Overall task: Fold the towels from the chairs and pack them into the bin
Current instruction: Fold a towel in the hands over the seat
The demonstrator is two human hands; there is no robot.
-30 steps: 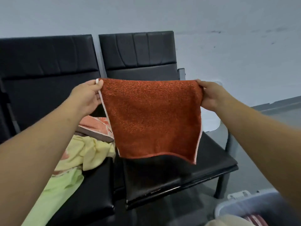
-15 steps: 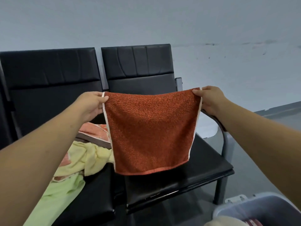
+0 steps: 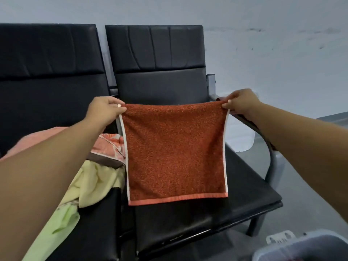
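Observation:
A rust-orange towel point(image 3: 175, 151) with white side edges hangs flat in front of the right black chair point(image 3: 156, 53). My left hand point(image 3: 103, 112) pinches its top left corner and my right hand point(image 3: 241, 102) pinches its top right corner. The towel's bottom hem hangs just above the seat. On the left chair point(image 3: 47, 63) lies a heap of towels: a pale yellow one point(image 3: 94, 183), a light green one point(image 3: 56, 228) and a pink patterned one point(image 3: 107, 146). The grey bin point(image 3: 301, 249) shows at the bottom right corner.
A metal armrest point(image 3: 271, 153) curves down on the right chair's right side. A pale wall point(image 3: 263, 44) stands behind the chairs. Grey floor lies to the right, between the chair leg and the bin.
The towel has come lower and now hangs square, its hem close to the right chair's seat. Both hands kept their hold on the top corners.

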